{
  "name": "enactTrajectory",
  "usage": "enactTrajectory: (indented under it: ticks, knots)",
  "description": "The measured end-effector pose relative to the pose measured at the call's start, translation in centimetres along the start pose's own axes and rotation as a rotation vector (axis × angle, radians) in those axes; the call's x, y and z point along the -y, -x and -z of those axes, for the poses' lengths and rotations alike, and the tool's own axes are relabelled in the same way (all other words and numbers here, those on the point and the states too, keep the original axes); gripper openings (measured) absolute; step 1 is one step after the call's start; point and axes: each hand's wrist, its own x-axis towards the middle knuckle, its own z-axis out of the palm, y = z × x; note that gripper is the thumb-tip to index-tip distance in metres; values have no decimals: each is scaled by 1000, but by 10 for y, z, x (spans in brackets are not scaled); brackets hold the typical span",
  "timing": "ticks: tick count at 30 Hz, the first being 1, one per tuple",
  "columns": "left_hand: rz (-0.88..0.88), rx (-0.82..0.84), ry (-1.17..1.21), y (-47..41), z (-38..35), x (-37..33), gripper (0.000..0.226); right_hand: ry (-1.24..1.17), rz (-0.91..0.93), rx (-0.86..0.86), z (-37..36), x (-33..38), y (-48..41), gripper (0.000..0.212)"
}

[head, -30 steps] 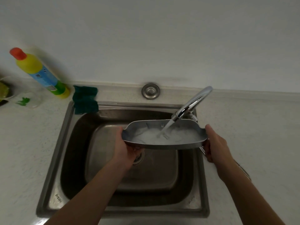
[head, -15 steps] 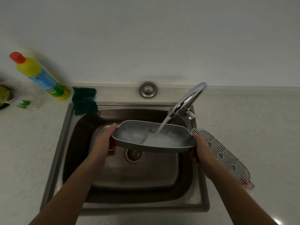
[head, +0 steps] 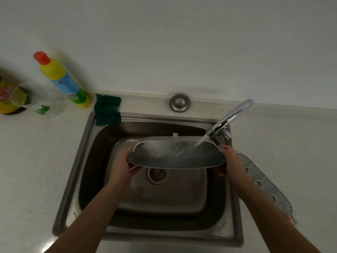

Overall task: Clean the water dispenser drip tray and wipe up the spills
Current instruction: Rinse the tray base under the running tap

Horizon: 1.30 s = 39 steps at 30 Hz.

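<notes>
I hold the grey drip tray [head: 175,156] level above the steel sink [head: 76,161]. My left hand [head: 123,165] grips its left end and my right hand [head: 230,161] grips its right end. Water runs from the chrome faucet [head: 231,117] onto the tray's right side. The inside of the tray looks wet and dark, with little foam. The tray's white grille cover [head: 266,187] lies on the counter to the right of the sink.
A green sponge cloth [head: 107,112] hangs over the sink's back left corner. A yellow detergent bottle [head: 62,79] with a red cap, a clear glass [head: 42,103] and a dark jar [head: 7,99] stand at the back left. The drain [head: 156,173] lies below the tray.
The foamy water seen in the tray earlier is gone and the inside now looks dark. The water stream now lands at the tray's right end instead of its middle.
</notes>
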Motion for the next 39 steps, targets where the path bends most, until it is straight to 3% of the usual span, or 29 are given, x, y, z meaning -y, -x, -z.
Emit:
enactTrajectory:
  ticks: [5, 12, 15, 18, 22, 25, 28, 33, 39]
  knots:
    - [184, 8, 222, -7, -27, 22, 20, 53, 150, -46, 13, 19, 26, 39]
    - [302, 28, 330, -22, -42, 48, 37, 153, 243, -112, 17, 16, 49, 42]
    - [248, 52, 263, -19, -36, 47, 27, 55, 186, -174, 12, -2, 49, 38]
    - [154, 81, 216, -12, -26, 38, 31, -194, 19, -205, 8, -20, 42, 34]
    - [-4, 80, 230, -2, -11, 15, 35, -436, -217, -179, 0, -37, 22, 31]
    - [-123, 84, 166, 12, 1, -1, 23, -480, -314, -121, -14, -43, 11, 32]
    - [-276, 89, 73, 27, 11, -14, 29, -369, -312, -2, -34, -40, 8, 20]
    - [-422, 7, -80, 39, 26, -16, 32, -292, -262, 66, -51, -24, 3, 19]
    - [-387, -64, -258, 31, 30, 9, 30, -311, -143, -38, -39, -2, 0, 21]
